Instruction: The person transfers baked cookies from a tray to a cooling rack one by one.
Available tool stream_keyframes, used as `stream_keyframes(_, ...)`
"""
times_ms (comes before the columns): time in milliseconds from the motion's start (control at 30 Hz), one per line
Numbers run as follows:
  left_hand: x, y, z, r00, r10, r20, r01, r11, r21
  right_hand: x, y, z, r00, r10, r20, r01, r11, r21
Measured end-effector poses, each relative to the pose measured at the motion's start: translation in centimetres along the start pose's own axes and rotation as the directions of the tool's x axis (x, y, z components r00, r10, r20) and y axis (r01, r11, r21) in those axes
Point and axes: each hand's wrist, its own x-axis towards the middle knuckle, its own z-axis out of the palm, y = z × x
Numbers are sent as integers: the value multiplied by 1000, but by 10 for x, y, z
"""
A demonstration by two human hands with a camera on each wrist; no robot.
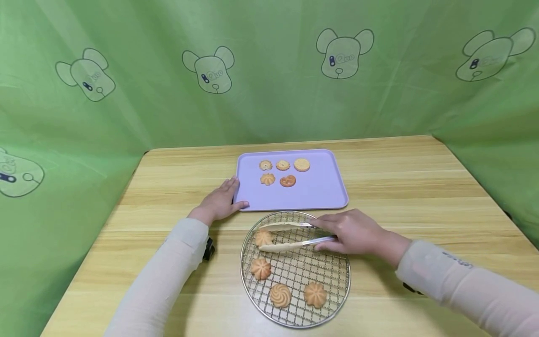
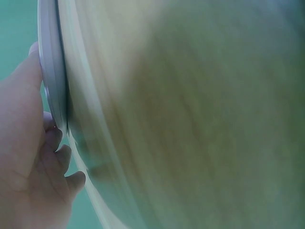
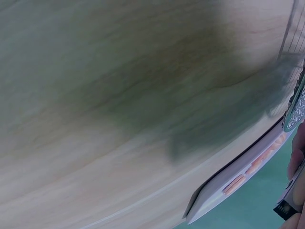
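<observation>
My left hand (image 1: pixel 219 201) rests at the near left corner of a lilac tray (image 1: pixel 320 192), thumb over the rim and fingers along its left side. In the left wrist view the thumb lies on the tray's edge (image 2: pixel 51 67). My right hand (image 1: pixel 351 231) grips metal tongs (image 1: pixel 317 240) with cream tips. Those tips lie on either side of a flower-shaped cookie (image 1: pixel 264 238) at the upper left of a round wire rack (image 1: pixel 299 325). Below it on the rack are another flower-shaped cookie (image 1: pixel 261 269), a swirl cookie (image 1: pixel 280 295) and a ridged cookie (image 1: pixel 316 295).
Several cookies sit in two rows on the tray, among them a round one (image 1: pixel 302 164) and a glossy pretzel-shaped one (image 1: pixel 288 181). Tray and rack stand on a wooden table (image 1: pixel 421 196). Green curtains (image 1: pixel 269 112) with printed bear heads surround it at back and sides.
</observation>
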Motion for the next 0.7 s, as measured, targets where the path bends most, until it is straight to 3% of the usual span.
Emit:
stream_keyframes(367, -1, 0, -1, 1000, 4, -1, -4, 1000, -2, 1, 1, 3, 999, -40, -15, 40, 999, 0)
stream_keyframes(700, -1, 1, -1, 1000, 9, -6, -9, 1000, -9, 0, 1, 1, 1000, -18, -10, 18, 1000, -17)
